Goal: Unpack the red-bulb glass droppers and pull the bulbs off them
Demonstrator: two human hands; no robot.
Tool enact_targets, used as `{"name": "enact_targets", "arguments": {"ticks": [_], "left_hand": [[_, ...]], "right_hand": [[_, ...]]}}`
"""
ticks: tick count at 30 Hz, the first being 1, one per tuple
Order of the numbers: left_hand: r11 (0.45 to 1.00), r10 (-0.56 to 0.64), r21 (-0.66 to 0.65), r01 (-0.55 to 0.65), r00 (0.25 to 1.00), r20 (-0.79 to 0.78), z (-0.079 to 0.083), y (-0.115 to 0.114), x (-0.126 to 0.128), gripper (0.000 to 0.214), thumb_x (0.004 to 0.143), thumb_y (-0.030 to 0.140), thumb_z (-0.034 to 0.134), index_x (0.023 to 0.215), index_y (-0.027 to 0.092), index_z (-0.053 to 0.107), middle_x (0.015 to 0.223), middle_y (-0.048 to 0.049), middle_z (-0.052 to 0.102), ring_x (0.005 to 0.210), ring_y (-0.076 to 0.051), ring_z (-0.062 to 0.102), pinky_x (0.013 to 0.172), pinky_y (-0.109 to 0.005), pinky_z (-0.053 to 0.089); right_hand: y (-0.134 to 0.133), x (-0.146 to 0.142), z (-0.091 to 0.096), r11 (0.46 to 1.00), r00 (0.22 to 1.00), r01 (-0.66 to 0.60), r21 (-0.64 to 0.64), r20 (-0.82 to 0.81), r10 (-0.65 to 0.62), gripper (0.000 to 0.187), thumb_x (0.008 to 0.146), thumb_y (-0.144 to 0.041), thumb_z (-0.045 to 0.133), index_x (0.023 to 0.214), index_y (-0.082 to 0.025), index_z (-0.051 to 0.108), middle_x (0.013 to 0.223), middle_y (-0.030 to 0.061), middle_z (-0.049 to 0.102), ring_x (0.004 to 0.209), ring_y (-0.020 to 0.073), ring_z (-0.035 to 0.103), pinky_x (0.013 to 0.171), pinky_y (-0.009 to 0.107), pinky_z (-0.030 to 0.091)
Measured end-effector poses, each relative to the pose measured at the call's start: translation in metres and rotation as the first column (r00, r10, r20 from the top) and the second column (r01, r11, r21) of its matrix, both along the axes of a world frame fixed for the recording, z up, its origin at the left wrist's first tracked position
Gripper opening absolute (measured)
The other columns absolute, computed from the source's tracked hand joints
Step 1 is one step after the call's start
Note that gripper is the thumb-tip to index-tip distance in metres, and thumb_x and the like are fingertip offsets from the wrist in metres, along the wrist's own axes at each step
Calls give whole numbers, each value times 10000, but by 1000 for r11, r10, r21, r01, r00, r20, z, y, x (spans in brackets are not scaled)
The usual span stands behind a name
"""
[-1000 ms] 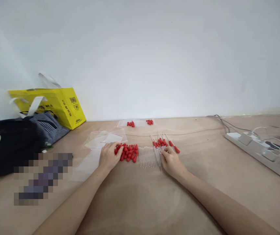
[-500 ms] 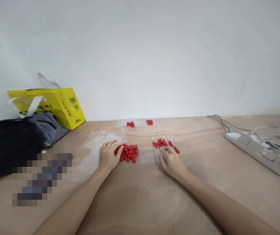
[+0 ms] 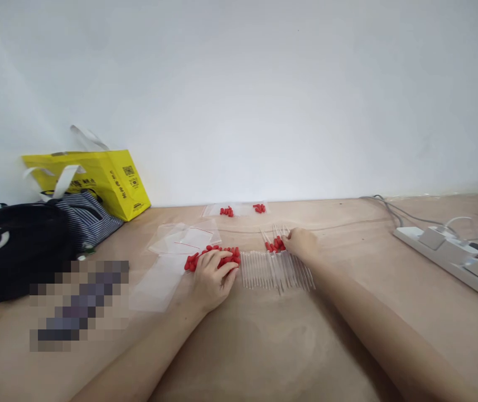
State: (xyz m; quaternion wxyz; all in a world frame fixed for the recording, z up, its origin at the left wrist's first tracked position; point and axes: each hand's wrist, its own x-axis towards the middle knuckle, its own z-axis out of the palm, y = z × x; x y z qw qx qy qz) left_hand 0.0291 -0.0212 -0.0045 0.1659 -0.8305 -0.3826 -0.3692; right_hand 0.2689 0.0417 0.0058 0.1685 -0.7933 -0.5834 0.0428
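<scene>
My left hand [image 3: 215,278] lies over a pile of red rubber bulbs [image 3: 192,261], fingers curved and thumb apart, touching them without visibly gripping one. Right of the pile, clear glass tubes [image 3: 257,270] lie side by side in a row. Behind the row are several droppers [image 3: 277,243], glass tubes fitted with red bulbs, their tips toward the wall. My right hand [image 3: 301,243] is at the right side of these droppers, its fingers bent and closed round some of them; the palm side is hidden.
Clear zip bags [image 3: 184,237] lie left of the bulbs. Near the wall, another bag [image 3: 241,210] carries red bulbs and tubes. A yellow bag [image 3: 117,187], a striped bag [image 3: 92,215] and a black bag [image 3: 21,254] stand at left. A power strip [image 3: 443,251] with cables lies at right.
My right hand has moved from the glass tubes up to the droppers behind them, uncovering more tubes. My left hand has slid right and nearer over the bulb pile. The view has shifted slightly.
</scene>
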Motion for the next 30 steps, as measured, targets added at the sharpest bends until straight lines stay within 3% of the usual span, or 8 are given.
{"name": "enact_targets", "arguments": {"ticks": [9,13,17,19,21,25,30], "left_hand": [[999,-16,-34,16,1000,-4,0,1,-1,134,772,201,506,752,224,636,899,-31,611,891,-199,508,790,-370,386],[999,-18,-47,19,1000,25,1,-3,3,129,775,208,506,752,221,631,882,-27,618,878,-194,510,785,-362,372],[993,-8,-116,17,997,79,-1,-16,21,134,757,288,542,849,226,618,853,-23,631,843,-195,518,735,-348,358],[985,-9,-171,26,995,95,-2,-24,31,209,727,336,569,895,215,600,837,-26,635,836,-202,518,709,-345,350],[977,-17,-209,40,994,111,-2,-31,38,220,709,348,571,866,196,590,805,-27,637,808,-205,517,688,-346,342],[972,-38,-226,65,992,124,1,-37,41,193,719,319,528,834,169,570,768,-35,631,768,-205,507,666,-345,335],[963,-91,-256,88,996,0,3,-36,38,174,787,209,393,770,160,559,710,-40,601,752,-190,500,721,-357,332]], "right_hand": [[0,-1,9,999,995,1,40,-102,3,198,661,-283,552,694,-115,651,772,175,637,791,279,599,654,338,414],[-24,-5,13,991,965,-68,113,-247,94,275,729,-353,471,632,-159,640,666,90,639,668,207,599,585,278,408],[-64,-27,-1,951,868,-207,228,-406,286,409,790,-452,375,616,-179,625,619,9,625,583,121,565,539,200,395],[-81,-41,-10,886,693,-280,369,-561,453,416,765,-476,416,579,-167,624,565,12,596,553,127,541,512,209,383],[-93,-54,-17,868,645,-258,424,-593,481,378,732,-485,468,610,-178,651,572,7,583,534,129,518,502,223,375],[-102,-68,-16,870,697,-227,438,-551,459,369,749,-473,452,608,-205,664,586,0,551,568,134,515,547,238,380],[-107,-65,-7,905,814,-241,351,-434,385,383,765,-485,444,565,-219,633,618,-15,571,567,123,523,534,226,356]]}}
